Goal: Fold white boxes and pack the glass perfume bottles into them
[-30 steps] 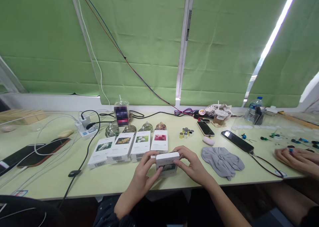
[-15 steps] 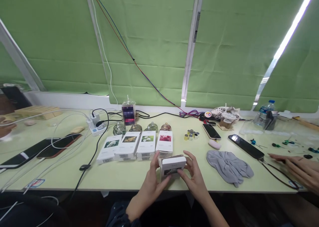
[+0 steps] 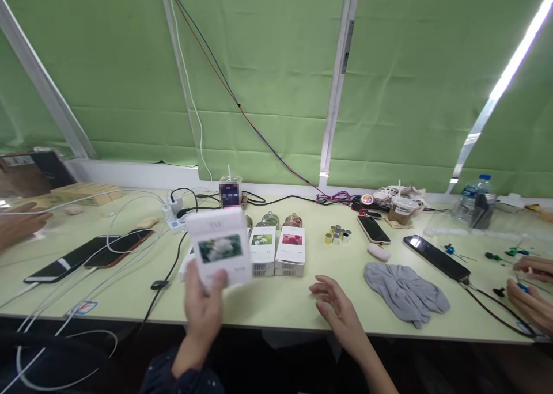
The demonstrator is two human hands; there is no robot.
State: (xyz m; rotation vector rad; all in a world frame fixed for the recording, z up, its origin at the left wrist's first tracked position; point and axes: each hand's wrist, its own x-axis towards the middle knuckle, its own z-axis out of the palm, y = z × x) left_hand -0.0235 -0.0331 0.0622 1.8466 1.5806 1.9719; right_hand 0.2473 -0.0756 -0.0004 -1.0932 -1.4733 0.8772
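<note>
My left hand point(image 3: 203, 310) holds a white box with a flower picture point(image 3: 219, 246) upright, lifted above the table's near edge, its front facing me. It hides part of a row of similar white boxes point(image 3: 276, 250) lying on the pale green table point(image 3: 276, 299). Behind the row stand small glass bottles point(image 3: 281, 219). My right hand point(image 3: 334, 305) hovers open over the table to the right of the box, fingers loosely spread, holding nothing.
Phones point(image 3: 86, 256) and white cables lie at the left, with a power strip point(image 3: 175, 221). A grey cloth point(image 3: 404, 293), small metal caps point(image 3: 337, 235), two more phones point(image 3: 436, 257) and a water bottle point(image 3: 475, 201) sit right. Other people's hands show at both edges point(image 3: 529, 293).
The box was held low in both hands; now my left hand alone has raised it and moved it left, turned upright. My right hand let go and opened.
</note>
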